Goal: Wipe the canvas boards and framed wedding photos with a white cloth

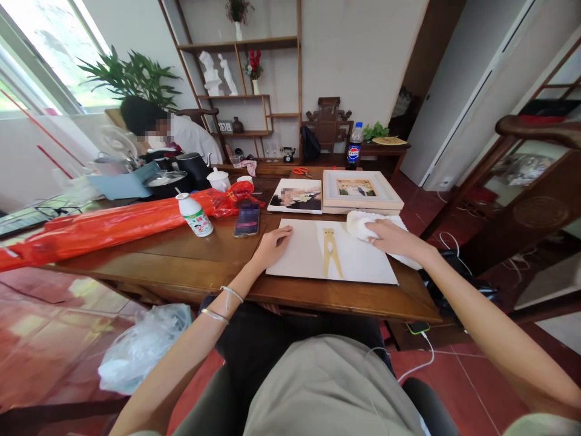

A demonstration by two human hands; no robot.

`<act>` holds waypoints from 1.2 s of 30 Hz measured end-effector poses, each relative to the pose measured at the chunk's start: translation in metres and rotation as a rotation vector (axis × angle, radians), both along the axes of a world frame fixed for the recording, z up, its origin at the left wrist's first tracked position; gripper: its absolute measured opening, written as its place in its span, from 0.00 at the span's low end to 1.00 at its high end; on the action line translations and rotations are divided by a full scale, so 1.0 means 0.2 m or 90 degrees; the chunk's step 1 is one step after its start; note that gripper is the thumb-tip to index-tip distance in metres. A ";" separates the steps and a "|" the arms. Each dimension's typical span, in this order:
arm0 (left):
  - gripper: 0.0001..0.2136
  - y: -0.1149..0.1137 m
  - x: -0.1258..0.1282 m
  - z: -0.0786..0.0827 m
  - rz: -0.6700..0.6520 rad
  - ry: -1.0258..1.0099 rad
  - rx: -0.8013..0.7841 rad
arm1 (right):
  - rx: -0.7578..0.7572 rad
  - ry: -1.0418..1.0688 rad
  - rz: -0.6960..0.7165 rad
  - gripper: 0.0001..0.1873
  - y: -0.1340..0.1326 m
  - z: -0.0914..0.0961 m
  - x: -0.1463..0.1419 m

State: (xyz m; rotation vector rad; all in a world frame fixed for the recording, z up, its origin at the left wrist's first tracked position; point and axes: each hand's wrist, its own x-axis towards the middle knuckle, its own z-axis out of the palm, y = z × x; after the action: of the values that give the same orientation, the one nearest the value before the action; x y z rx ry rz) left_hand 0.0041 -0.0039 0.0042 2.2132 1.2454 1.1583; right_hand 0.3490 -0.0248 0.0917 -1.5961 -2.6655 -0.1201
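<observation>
We see the left hand (272,244) lying flat, fingers spread, on the left edge of a white board (318,257) that rests on the wooden table (181,266) right before the person; it presses down and grips nothing. The right hand (391,237) lies palm down on a white cloth (358,223) at the board's far right corner, fingers curled loosely over it (whether they pinch the cloth or merely rest on it we cannot tell). In the middle of the board stands a slim tan strut (331,254), lying flat between the two hands. Just beyond the board sit a photo print (296,197) and a white frame (362,191), side by side. Left of the board lie a phone (247,219), a small bottle (194,214) and a long red bag (100,227). Another person sits at the table's far left end.
</observation>
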 end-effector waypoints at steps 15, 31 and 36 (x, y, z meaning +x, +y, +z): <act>0.15 0.01 -0.01 -0.01 -0.004 0.004 0.011 | 0.109 0.009 0.078 0.22 -0.12 -0.03 -0.07; 0.15 0.01 -0.01 -0.01 -0.003 0.016 0.014 | -0.068 0.080 0.165 0.14 -0.38 -0.05 -0.12; 0.15 0.01 -0.01 -0.01 -0.002 0.008 0.016 | 0.007 0.121 0.150 0.15 -0.13 -0.13 -0.06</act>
State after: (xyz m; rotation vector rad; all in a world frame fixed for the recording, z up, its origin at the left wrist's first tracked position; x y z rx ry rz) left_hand 0.0030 -0.0028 0.0016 2.2440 1.2375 1.1668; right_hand 0.3363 -0.0501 0.0661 -1.2109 -2.6706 0.0229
